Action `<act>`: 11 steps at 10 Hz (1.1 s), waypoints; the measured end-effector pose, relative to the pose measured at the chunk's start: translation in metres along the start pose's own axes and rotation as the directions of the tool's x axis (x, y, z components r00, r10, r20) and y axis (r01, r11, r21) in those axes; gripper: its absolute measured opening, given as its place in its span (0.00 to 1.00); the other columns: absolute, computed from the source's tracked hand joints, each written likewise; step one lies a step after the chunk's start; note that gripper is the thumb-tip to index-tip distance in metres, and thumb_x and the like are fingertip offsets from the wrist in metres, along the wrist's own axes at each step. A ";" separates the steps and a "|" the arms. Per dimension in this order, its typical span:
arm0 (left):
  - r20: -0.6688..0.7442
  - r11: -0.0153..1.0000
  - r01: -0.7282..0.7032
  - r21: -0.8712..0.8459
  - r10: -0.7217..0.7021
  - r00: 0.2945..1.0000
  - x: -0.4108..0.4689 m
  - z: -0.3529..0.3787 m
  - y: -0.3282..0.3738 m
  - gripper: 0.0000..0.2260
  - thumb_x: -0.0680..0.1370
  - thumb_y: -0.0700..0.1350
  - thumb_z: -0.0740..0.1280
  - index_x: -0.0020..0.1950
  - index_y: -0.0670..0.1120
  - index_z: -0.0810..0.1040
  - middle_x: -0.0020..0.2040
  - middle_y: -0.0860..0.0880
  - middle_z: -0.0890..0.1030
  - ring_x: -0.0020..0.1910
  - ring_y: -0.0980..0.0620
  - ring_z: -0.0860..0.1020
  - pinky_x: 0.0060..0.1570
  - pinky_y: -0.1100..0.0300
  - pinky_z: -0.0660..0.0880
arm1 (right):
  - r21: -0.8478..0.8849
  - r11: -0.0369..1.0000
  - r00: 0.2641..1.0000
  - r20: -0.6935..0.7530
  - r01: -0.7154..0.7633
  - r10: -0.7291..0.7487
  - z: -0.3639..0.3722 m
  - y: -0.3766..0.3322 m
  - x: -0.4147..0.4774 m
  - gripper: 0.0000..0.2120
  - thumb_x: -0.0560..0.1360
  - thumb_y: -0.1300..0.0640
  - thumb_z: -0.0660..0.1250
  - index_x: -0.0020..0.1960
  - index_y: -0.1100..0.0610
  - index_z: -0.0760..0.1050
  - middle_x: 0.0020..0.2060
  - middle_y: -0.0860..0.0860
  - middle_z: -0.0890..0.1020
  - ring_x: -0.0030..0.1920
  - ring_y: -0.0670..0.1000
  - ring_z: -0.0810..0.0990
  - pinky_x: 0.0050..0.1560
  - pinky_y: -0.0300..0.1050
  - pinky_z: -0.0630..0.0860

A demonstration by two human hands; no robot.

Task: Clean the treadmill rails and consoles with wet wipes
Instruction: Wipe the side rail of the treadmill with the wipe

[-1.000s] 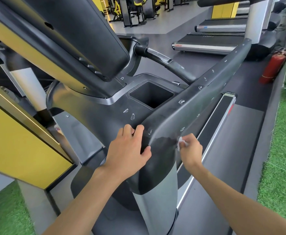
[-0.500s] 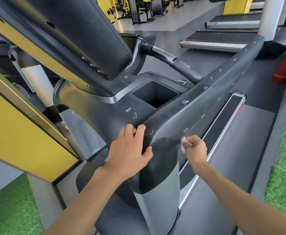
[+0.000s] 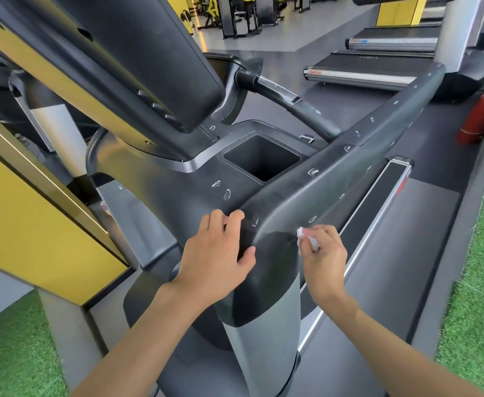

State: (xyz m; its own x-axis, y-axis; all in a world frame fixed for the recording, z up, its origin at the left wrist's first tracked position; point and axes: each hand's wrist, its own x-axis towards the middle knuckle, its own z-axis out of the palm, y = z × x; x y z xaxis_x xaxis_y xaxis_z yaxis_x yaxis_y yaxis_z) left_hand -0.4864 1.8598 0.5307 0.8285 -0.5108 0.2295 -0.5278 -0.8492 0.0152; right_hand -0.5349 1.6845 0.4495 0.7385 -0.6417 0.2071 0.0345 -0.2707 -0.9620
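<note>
A dark grey treadmill rail [image 3: 361,170] runs from the near corner up to the right, dotted with water drops. My right hand [image 3: 322,257] presses a crumpled white wet wipe [image 3: 306,242] against the rail's outer side at the near corner. My left hand [image 3: 216,257] rests flat on the corner's left side, fingers over the top edge, holding nothing. The console [image 3: 126,70] tilts overhead at upper left, with a square cup well [image 3: 260,163] below it.
The silver upright post [image 3: 263,336] stands below the corner. The treadmill belt [image 3: 404,253] lies to the right, green turf [image 3: 478,296] beyond it. A red fire extinguisher [image 3: 481,116] stands at the right, with another treadmill [image 3: 378,67] behind and a yellow panel [image 3: 25,224] on the left.
My right hand with the wipe has shifted slightly up along the rail's outer side. My left hand stays put on the corner. The camera has tilted a little.
</note>
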 end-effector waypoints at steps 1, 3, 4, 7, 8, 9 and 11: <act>0.000 1.000 0.005 -0.016 -0.005 1.000 -0.001 -0.001 -0.001 0.24 0.77 0.59 0.64 0.69 0.50 0.65 0.55 0.51 0.69 0.55 0.49 0.70 0.37 0.56 0.75 | -0.041 0.993 0.993 0.032 0.115 -0.114 0.006 0.002 -0.006 0.10 0.77 0.67 0.67 0.46 0.54 0.82 0.49 0.41 0.74 0.46 0.43 0.76 0.45 0.37 0.74; -0.008 0.999 -0.003 -0.042 0.002 1.000 -0.002 -0.001 -0.005 0.24 0.76 0.59 0.64 0.68 0.51 0.65 0.53 0.51 0.69 0.55 0.49 0.70 0.35 0.56 0.73 | -0.061 0.969 0.971 0.032 0.240 -0.239 0.012 -0.004 -0.013 0.09 0.76 0.68 0.67 0.49 0.56 0.82 0.51 0.37 0.72 0.48 0.44 0.77 0.45 0.40 0.75; -0.007 0.999 -0.010 -0.052 0.009 1.000 0.000 0.000 -0.003 0.24 0.76 0.60 0.64 0.68 0.51 0.65 0.53 0.51 0.68 0.55 0.49 0.70 0.36 0.56 0.74 | -0.083 0.964 0.967 0.011 0.253 -0.253 0.012 -0.008 -0.011 0.09 0.76 0.68 0.67 0.49 0.57 0.82 0.51 0.38 0.72 0.48 0.43 0.75 0.43 0.44 0.75; 0.008 0.988 0.019 -0.151 -0.018 1.000 0.000 -0.001 -0.009 0.27 0.77 0.61 0.65 0.69 0.49 0.62 0.61 0.53 0.69 0.61 0.52 0.69 0.45 0.55 0.74 | -0.244 0.829 0.863 0.111 0.504 -0.492 0.026 -0.029 -0.012 0.08 0.75 0.69 0.68 0.52 0.62 0.80 0.49 0.50 0.74 0.38 0.45 0.71 0.38 0.39 0.70; 0.010 0.981 0.031 -0.191 -0.029 1.000 0.001 0.000 -0.011 0.28 0.77 0.61 0.66 0.70 0.50 0.61 0.62 0.54 0.69 0.62 0.52 0.68 0.46 0.55 0.74 | -0.325 0.757 0.822 0.179 0.567 -0.540 0.025 -0.027 -0.014 0.07 0.75 0.68 0.69 0.52 0.63 0.80 0.50 0.52 0.74 0.33 0.52 0.72 0.32 0.45 0.73; 0.010 0.973 0.036 -0.228 -0.034 0.999 0.001 -0.001 -0.013 0.30 0.76 0.61 0.67 0.70 0.50 0.60 0.64 0.54 0.69 0.64 0.53 0.68 0.49 0.53 0.76 | -0.345 0.725 0.803 0.256 0.596 -0.538 0.025 -0.031 -0.015 0.06 0.76 0.66 0.66 0.52 0.63 0.79 0.49 0.53 0.75 0.37 0.55 0.77 0.36 0.49 0.77; 0.047 0.935 0.074 -0.347 -0.061 0.997 -0.001 0.000 -0.020 0.38 0.73 0.59 0.72 0.74 0.50 0.55 0.69 0.55 0.69 0.70 0.56 0.67 0.58 0.53 0.74 | -0.505 0.579 0.764 0.337 0.640 -0.551 0.039 -0.055 -0.010 0.07 0.70 0.69 0.70 0.45 0.61 0.79 0.43 0.55 0.75 0.39 0.57 0.75 0.37 0.47 0.72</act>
State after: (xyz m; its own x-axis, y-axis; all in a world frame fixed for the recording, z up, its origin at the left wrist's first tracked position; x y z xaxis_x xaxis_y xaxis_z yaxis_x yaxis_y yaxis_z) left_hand -0.4766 1.8773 0.5301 0.8673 -0.4634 0.1819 -0.4971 -0.7855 0.3687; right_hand -0.5180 1.7341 0.4931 0.7715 -0.0993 0.6284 0.1525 -0.9301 -0.3342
